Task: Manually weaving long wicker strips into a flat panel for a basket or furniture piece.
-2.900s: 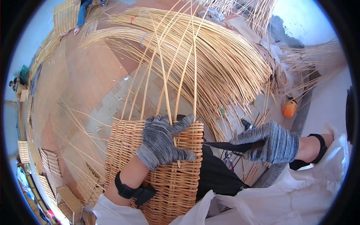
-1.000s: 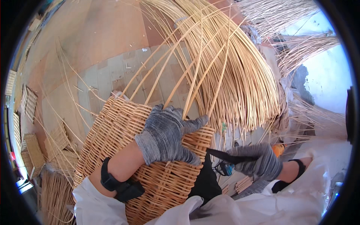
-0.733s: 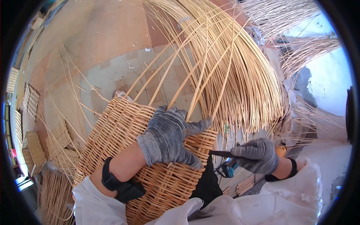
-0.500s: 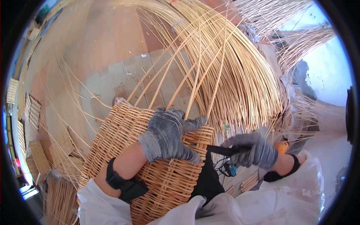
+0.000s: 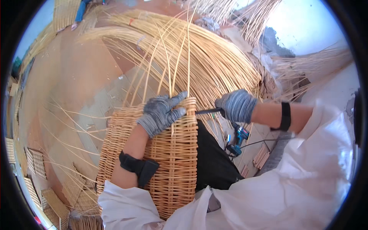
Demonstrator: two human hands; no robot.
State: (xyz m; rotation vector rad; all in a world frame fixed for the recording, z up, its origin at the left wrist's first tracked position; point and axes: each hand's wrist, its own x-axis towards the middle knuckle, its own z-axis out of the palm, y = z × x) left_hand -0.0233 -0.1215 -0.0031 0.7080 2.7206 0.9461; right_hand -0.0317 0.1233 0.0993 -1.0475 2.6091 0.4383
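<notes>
Since my left hand point(image 5: 159, 115) lies part-spread on the wicker piece point(image 5: 174, 184), near the tip of the black tool point(image 5: 209, 111), a slip could jab me | right hand point(image 5: 237, 106): fist closed round tool | wicker piece: in front of me, beside black-trousered leg point(image 5: 218, 157) | over-prying might split edge canes point(image 5: 192, 134)

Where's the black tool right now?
In the head view, the black tool is just right of centre, held in the right hand, its tip at the right edge of the basket.

Brown-grey floor point(image 5: 78, 76): long cane bundle point(image 5: 220, 57), blue power drill point(image 5: 240, 134).
</notes>
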